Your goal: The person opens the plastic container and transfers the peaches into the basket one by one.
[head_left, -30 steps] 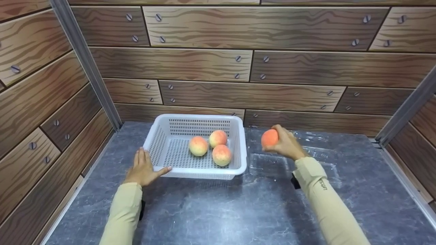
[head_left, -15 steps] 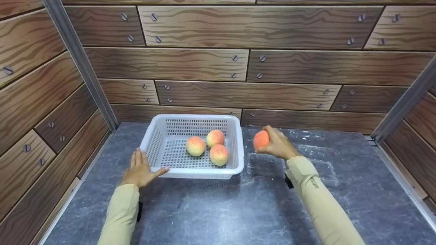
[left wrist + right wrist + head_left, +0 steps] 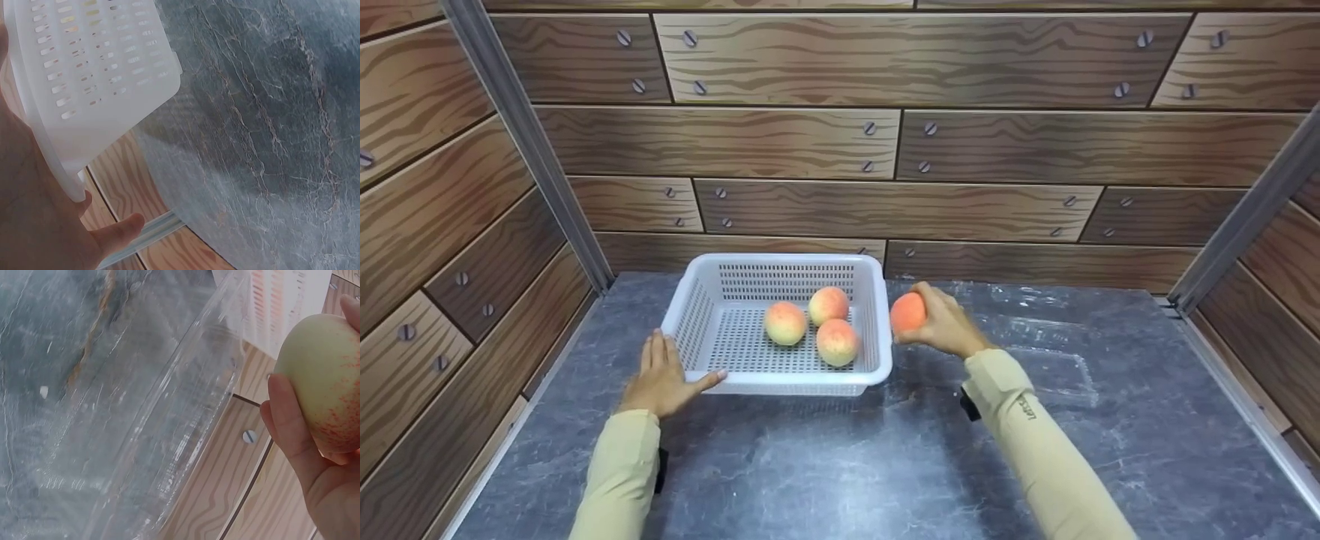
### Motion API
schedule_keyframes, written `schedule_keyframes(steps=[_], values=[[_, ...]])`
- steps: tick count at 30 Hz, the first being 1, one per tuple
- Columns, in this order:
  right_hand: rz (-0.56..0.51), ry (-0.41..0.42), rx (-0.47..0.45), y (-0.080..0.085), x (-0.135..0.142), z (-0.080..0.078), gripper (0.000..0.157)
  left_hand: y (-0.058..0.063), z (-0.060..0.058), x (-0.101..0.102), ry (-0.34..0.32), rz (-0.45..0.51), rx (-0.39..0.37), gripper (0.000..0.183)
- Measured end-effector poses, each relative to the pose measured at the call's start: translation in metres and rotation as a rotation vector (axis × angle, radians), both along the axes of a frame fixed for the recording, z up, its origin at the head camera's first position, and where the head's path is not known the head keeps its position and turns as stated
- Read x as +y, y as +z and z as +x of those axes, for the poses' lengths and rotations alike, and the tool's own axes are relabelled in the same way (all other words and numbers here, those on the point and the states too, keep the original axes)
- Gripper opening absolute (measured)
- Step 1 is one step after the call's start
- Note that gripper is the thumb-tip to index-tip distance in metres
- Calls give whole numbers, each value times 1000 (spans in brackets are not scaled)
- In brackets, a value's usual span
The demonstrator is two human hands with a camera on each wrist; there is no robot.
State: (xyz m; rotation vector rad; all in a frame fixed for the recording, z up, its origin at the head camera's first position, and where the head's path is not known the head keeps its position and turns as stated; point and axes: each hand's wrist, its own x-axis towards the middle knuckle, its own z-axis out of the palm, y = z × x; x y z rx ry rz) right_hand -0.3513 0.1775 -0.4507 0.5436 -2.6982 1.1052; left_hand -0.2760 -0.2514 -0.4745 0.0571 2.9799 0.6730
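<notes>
My right hand holds a peach just outside the right rim of a white plastic basket. Up close in the right wrist view, that peach is pale yellow-green with red speckles, fingers and thumb around it. Three peaches, one of them the nearest peach, lie inside the basket toward its right half. At the basket's front left corner rests my left hand, fingers straight along the left side and thumb stretched over the front rim. The left wrist view shows the basket's slotted wall beside this hand.
A clear plastic tray lies on the grey marbled table, right of the basket and below the right forearm. Wood-patterned walls with metal corner posts enclose the table at the back and sides.
My right hand has carried the peach leftward, from above the clear tray to close beside the basket's right rim. My left hand stays at the basket's corner. The whole view has shifted slightly.
</notes>
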Motion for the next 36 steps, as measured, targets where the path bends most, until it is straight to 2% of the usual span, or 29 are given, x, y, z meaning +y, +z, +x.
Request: schedule_keyframes(steps=[13,18,26,36], values=[[-3,18,-14,6,-7,1,72,1,1,2,0,13,18,123],[44,10,-33,12,-11,2,71,2,0,1,-5,3,22,123],[186,5,0,17,-20,3,72,-1,0,-2,-7,6,14,124],[200,42,12,18,-25,0,73,1,1,0,-4,8,14,120]])
